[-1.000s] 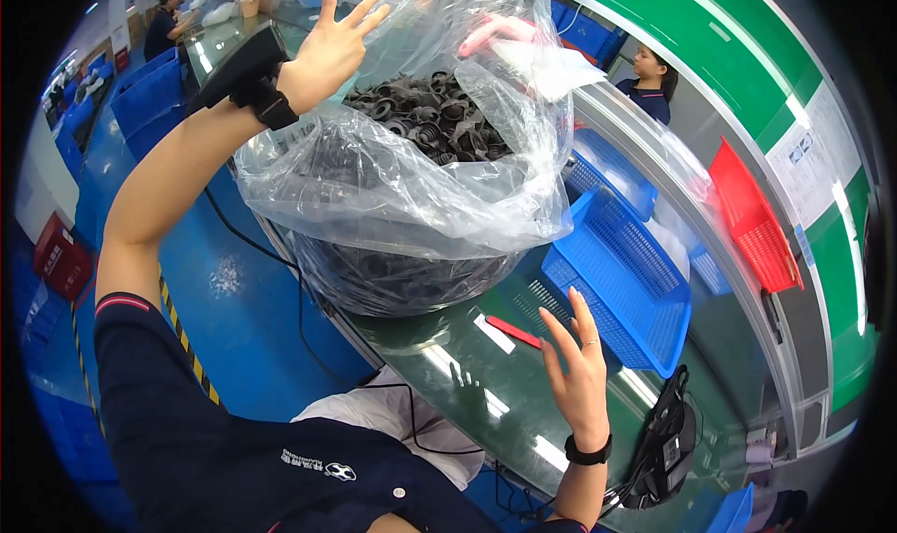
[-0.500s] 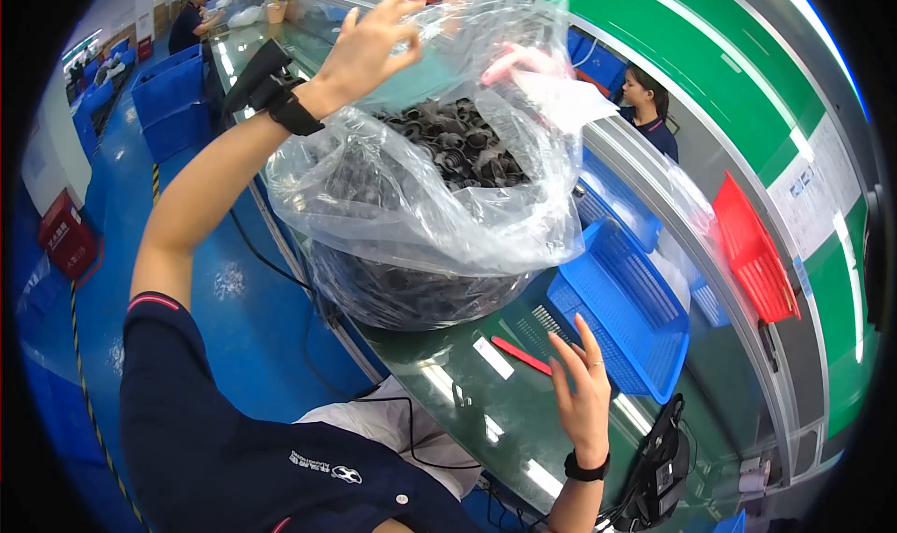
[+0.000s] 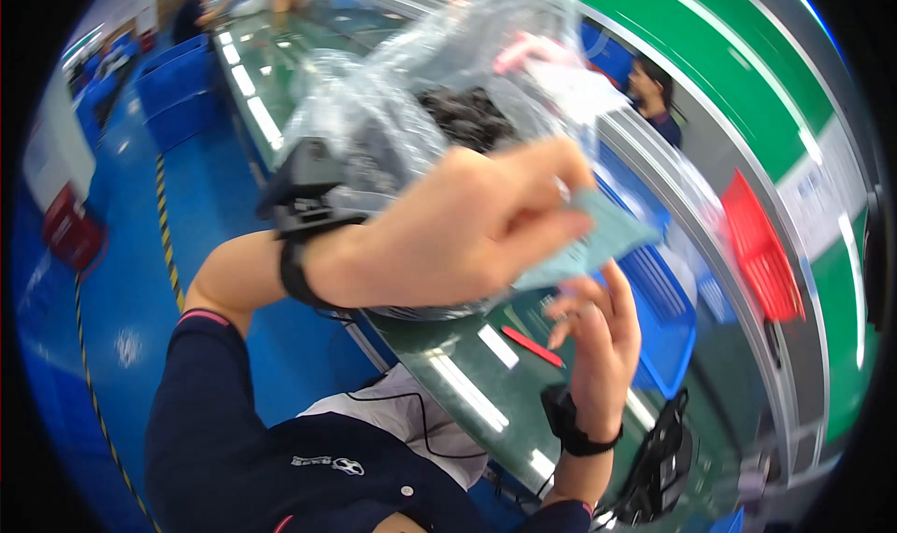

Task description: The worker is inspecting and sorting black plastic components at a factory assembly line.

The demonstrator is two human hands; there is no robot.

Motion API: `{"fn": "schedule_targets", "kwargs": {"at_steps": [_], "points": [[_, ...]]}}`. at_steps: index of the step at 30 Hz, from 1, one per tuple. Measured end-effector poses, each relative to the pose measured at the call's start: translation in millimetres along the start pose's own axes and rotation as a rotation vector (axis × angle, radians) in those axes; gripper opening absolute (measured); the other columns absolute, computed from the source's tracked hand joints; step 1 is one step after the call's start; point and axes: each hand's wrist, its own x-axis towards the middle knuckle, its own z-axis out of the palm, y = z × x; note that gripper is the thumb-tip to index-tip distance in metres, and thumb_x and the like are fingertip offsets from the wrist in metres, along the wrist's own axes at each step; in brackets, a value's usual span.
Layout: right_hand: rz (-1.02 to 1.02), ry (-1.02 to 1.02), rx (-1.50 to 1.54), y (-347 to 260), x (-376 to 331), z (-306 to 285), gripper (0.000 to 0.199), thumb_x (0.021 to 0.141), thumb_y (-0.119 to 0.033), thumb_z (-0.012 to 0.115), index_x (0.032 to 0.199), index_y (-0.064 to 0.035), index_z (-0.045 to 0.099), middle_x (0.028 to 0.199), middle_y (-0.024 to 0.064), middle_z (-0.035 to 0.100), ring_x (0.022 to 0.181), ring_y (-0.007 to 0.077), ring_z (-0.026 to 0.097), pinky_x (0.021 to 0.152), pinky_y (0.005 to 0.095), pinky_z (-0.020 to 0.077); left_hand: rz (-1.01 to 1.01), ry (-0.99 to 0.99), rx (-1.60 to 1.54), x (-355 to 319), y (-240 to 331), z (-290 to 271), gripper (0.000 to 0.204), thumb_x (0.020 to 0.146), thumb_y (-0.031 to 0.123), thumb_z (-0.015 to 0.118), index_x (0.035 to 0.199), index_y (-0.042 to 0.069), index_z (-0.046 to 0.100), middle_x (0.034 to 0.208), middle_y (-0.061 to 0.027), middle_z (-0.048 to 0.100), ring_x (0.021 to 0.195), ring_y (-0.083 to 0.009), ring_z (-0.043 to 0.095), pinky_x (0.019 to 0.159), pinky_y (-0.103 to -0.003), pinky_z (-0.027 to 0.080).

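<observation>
My left hand (image 3: 467, 225) is closed, pinching a thin pale blue-green sheet (image 3: 603, 239) between thumb and fingers. It hangs in front of a large clear plastic bag (image 3: 360, 103), its outline smeared by motion. Dark, small curled parts (image 3: 465, 117) show in the bag's mouth. Just below the sheet's lower edge is my right hand (image 3: 603, 346), fingers apart and partly bent; whether a fingertip touches the sheet is unclear. A flat red strip (image 3: 531, 345) and a small white label (image 3: 499, 346) lie on the green table near my right hand.
Right of the bag sits a blue basket (image 3: 668, 341); a red basket (image 3: 755, 243) stands farther right. A black pouch-like item with cords (image 3: 659, 468) lies near the right front. Blue bins (image 3: 177, 94) stand on the left floor. Co-workers (image 3: 654, 99) sit beyond the table.
My left hand has come from the bag's far upper edge down and right, carrying the blue-green sheet out in front of the bag. My right hand has shifted slightly, its fingers more bent.
</observation>
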Motion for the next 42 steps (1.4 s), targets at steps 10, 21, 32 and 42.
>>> {"fn": "schedule_targets", "kwargs": {"at_steps": [10,21,32,42], "points": [[-0.076,0.046,-0.062,-11.8,2.0,3.4,0.024,0.084,-0.003,0.066,0.107,0.0004,0.059,0.080,-0.0001,0.061,0.061,0.0004,0.048,0.049,0.0147,0.0326,-0.131,-0.058,-0.255,4.4,-10.4,-2.8,0.017,0.096,0.011,0.051,0.107,0.001,0.046,0.081,-0.0032,0.066,0.077,-0.0015,0.054,0.068,-0.017,0.041],[-0.196,0.254,-0.116,-12.0,2.0,-3.5,0.015,0.087,-0.008,0.065,0.099,-0.0012,0.062,0.081,-0.0027,0.062,0.065,-0.0003,0.049,0.055,0.0145,0.0346,-0.126,-0.055,-0.299,2.9,-8.2,-1.1,0.015,0.095,0.013,0.052,0.101,0.000,0.049,0.074,-0.0044,0.065,0.058,-0.0051,0.054,0.055,-0.020,0.042],[-0.421,0.349,-0.163,-23.7,25.7,-22.5,0.024,0.089,-0.011,0.063,0.110,0.0002,0.059,0.098,0.0033,0.062,0.080,0.0075,0.056,0.072,0.0216,0.0442,-0.030,-0.084,-0.003,-5.2,-12.8,4.0,0.011,0.093,0.007,0.053,0.089,-0.002,0.057,0.067,-0.0055,0.063,0.054,-0.0076,0.056,0.051,-0.020,0.043],[-0.144,0.186,-0.075,-14.5,8.6,-10.1,0.024,0.087,-0.004,0.063,0.110,0.0032,0.058,0.090,0.0078,0.063,0.059,0.0075,0.054,0.049,0.0197,0.0412,0.009,-0.007,-0.242,0.7,-15.3,7.0,0.017,0.097,0.014,0.046,0.096,-0.001,0.054,0.069,-0.0082,0.064,0.054,-0.0080,0.056,0.048,-0.019,0.041]]}}
